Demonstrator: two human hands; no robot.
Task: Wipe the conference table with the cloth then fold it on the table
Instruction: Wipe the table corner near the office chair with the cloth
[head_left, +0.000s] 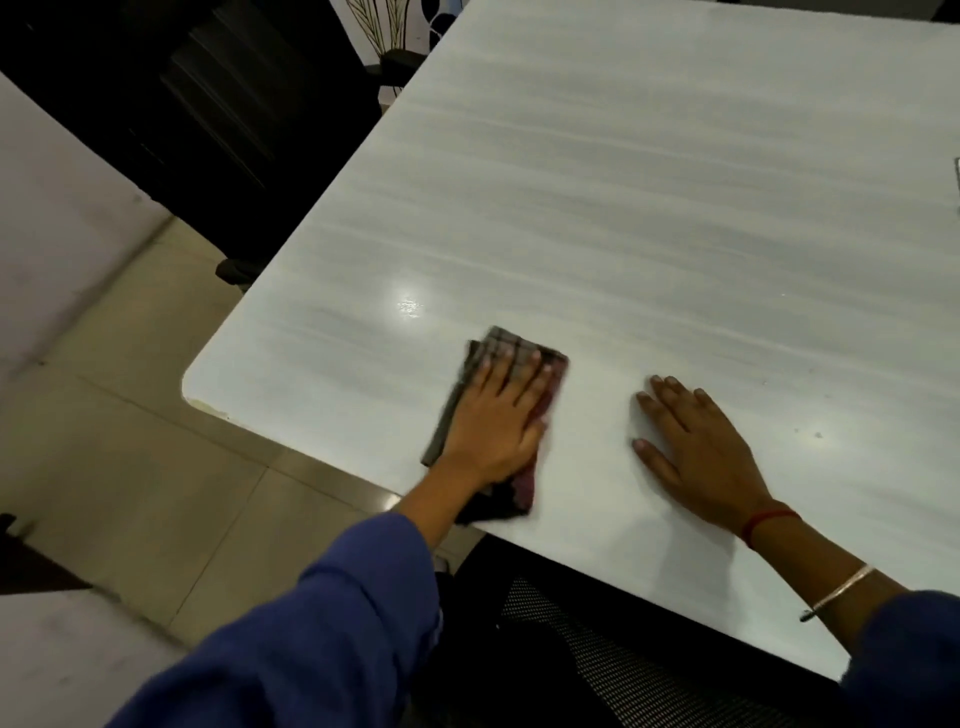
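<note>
So we've got our left hand (498, 421) pressed flat on the checked cloth (511, 347) near the desk (675, 208) corner, right hand (696, 447) just beside it, released and flat, mesh chair (597, 639) below.

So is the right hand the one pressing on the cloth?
No, the left hand lies flat on the cloth; the right hand rests on bare table.
</note>
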